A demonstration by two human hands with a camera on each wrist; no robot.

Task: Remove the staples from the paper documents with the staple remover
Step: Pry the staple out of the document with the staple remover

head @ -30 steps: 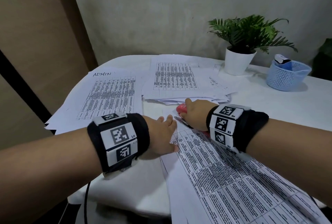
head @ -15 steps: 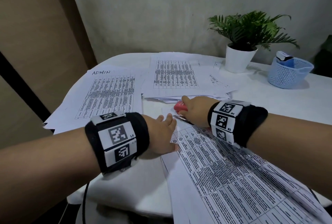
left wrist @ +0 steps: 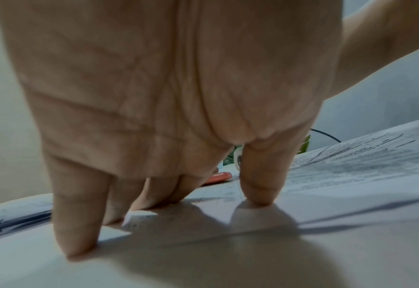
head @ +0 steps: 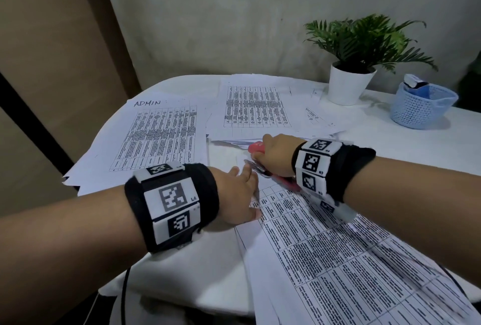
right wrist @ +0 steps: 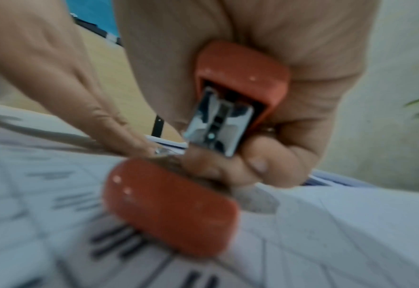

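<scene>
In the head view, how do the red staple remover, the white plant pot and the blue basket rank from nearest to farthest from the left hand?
1. Red staple remover: just ahead of the left hand, gripped by the right hand.
2. White plant pot: far side of the table, to the right.
3. Blue basket: farthest right, beyond the pot.

**White table, covered in papers**

A white table carries several printed documents. At the left edge lies a sheet headed "ADMIN" (its near corner overhangs the rim). Just beside it, toward the wall, sits a loose stack of table-printed pages. A further document lies across the near right part, reaching past the table's front edge. At the far right stand a white potted plant and, near it, a pale blue mesh basket.
</scene>
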